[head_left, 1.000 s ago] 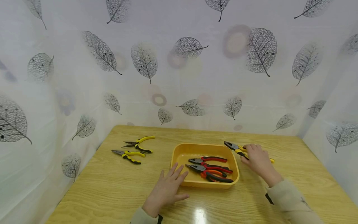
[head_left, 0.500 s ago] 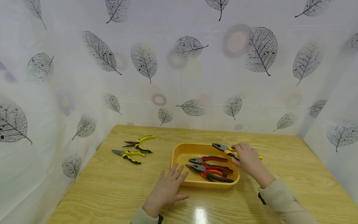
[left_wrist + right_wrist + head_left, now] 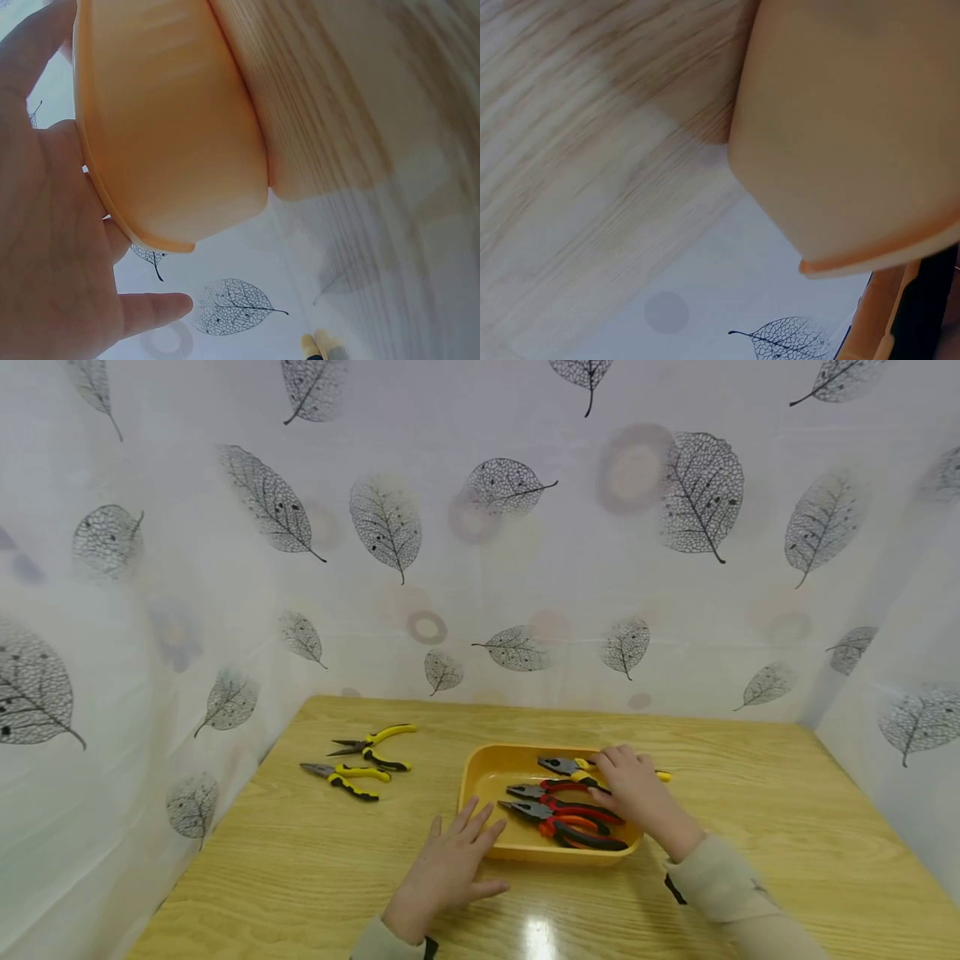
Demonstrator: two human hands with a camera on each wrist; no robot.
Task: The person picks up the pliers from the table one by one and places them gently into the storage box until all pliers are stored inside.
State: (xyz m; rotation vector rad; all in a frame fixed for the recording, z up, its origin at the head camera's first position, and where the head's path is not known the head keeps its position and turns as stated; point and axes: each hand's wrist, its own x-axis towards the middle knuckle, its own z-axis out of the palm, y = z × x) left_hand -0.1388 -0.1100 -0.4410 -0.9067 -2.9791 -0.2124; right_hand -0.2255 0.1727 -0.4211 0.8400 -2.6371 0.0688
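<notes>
My right hand (image 3: 633,789) grips a pair of yellow-and-black combination pliers (image 3: 558,766) by the handles, its jaws over the back of the yellow tray (image 3: 480,760). In the right wrist view a black-and-yellow handle (image 3: 922,307) shows beside the tray's rim. My left hand (image 3: 450,868) lies with spread, straight fingers on the tray's front left corner; the left wrist view shows its palm (image 3: 52,225) against the tray wall (image 3: 172,135). Inside the tray lie red-and-black pliers (image 3: 528,791) at the back and more red-and-black pliers (image 3: 528,810) in front, with orange-red handles among them.
Two pairs of yellow-and-black pliers lie on the wooden table at the left: long-nose pliers (image 3: 348,747) behind and another pair (image 3: 318,769) in front, both with handles spread. A pale curtain (image 3: 480,568) with leaf prints hangs behind the table (image 3: 300,877) and along its sides.
My right hand has carried the yellow-and-black pliers leftward, from beyond the tray's right back corner to over its inside. My left hand and the other pliers stay where they were.
</notes>
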